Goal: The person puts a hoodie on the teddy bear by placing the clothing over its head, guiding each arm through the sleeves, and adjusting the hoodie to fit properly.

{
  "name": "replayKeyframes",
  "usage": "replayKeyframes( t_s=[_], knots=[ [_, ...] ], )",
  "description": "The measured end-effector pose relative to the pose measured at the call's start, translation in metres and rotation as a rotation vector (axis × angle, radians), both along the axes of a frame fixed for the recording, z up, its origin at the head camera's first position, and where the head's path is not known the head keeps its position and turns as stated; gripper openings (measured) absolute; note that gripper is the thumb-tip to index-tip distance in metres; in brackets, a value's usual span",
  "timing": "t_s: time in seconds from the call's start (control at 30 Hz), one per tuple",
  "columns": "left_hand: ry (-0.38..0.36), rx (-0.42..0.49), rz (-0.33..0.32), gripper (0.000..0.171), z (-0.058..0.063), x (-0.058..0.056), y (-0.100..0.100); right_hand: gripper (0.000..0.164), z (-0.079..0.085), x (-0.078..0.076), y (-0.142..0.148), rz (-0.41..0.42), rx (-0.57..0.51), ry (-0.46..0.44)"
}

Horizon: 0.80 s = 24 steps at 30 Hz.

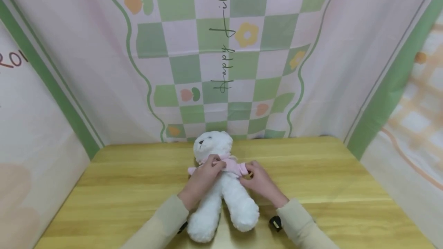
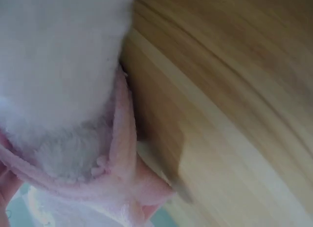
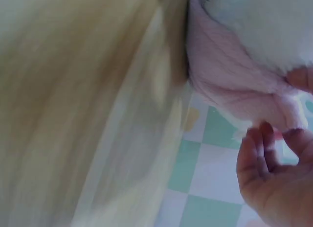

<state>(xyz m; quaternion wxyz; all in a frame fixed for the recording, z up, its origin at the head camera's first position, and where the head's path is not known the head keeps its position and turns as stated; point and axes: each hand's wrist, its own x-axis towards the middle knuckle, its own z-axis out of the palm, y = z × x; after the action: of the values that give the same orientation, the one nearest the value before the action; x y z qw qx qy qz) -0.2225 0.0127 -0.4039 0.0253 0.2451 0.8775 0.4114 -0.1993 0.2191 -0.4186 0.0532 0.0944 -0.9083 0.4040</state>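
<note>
A white plush teddy bear (image 1: 212,143) lies on its back on the table, its head toward the wall and its legs toward me. It wears a pink top (image 1: 232,164), which shows close up in the left wrist view as a pink hem (image 2: 73,185) around white fur. My left hand (image 1: 206,176) lies across the bear's chest and pinches the top at the front. On the other side, my right hand (image 1: 257,180) pinches the cuff of the pink sleeve (image 3: 264,109) between thumb and fingers. The bear's paw on that side is hidden.
The wooden table (image 1: 121,187) meets a wall cloth (image 1: 183,68) with green checks at its far edge. Side cloths hang at left and right. A small dark object (image 1: 275,223) sits beside my right sleeve, and another dark piece (image 1: 182,227) shows beside my left sleeve.
</note>
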Motion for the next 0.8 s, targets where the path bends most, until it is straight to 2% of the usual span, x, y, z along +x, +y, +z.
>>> replayKeyframes(
  t_s=[0.03,0.1,0.17,0.2,0.27,0.3,0.37,0.47,0.5,0.53,0.63,0.73,0.8],
  knots=[
    [0.03,-0.002,-0.011,0.018,-0.001,0.001,-0.001,0.019,-0.001,0.001,-0.002,-0.022,0.018,0.025],
    [0.356,-0.112,-0.098,0.011,-0.005,0.001,-0.003,0.03,-0.003,0.003,-0.004,-0.075,0.079,0.118],
    [0.714,-0.192,-0.128,0.006,-0.009,0.0,-0.005,0.037,-0.005,0.003,-0.006,-0.121,0.153,0.236],
    [0.819,-0.201,-0.124,0.006,-0.011,0.0,-0.006,0.038,-0.006,0.003,-0.007,-0.13,0.18,0.289],
    [0.889,-0.192,-0.11,0.006,-0.013,-0.001,-0.006,0.032,-0.008,0.003,-0.008,-0.108,0.199,0.35],
    [0.899,-0.191,-0.107,0.005,-0.014,-0.001,-0.005,0.028,-0.009,0.003,-0.009,-0.091,0.204,0.364],
    [0.853,-0.193,-0.103,0.006,-0.013,0.0,-0.005,0.021,-0.009,0.004,-0.01,-0.05,0.193,0.375],
    [0.719,-0.217,-0.089,0.01,-0.009,0.004,-0.005,0.017,-0.009,0.003,-0.009,0.009,0.119,0.335],
    [0.654,-0.216,-0.082,0.011,-0.007,0.006,-0.005,0.016,-0.009,0.002,-0.008,0.032,0.081,0.306],
    [0.581,-0.215,-0.074,0.012,-0.006,0.007,-0.005,0.014,-0.009,0.0,-0.005,0.072,0.028,0.262],
    [0.402,-0.191,-0.064,0.018,-0.002,0.009,-0.003,0.012,-0.006,-0.004,0.003,0.178,-0.135,0.053],
    [0.332,-0.192,-0.064,0.02,-0.001,0.01,-0.001,0.008,0.001,-0.006,0.005,0.217,-0.153,-0.094],
    [0.332,-0.197,-0.065,0.02,-0.001,0.011,0.001,0.009,0.007,-0.004,0.001,0.183,-0.098,-0.117]
  ],
)
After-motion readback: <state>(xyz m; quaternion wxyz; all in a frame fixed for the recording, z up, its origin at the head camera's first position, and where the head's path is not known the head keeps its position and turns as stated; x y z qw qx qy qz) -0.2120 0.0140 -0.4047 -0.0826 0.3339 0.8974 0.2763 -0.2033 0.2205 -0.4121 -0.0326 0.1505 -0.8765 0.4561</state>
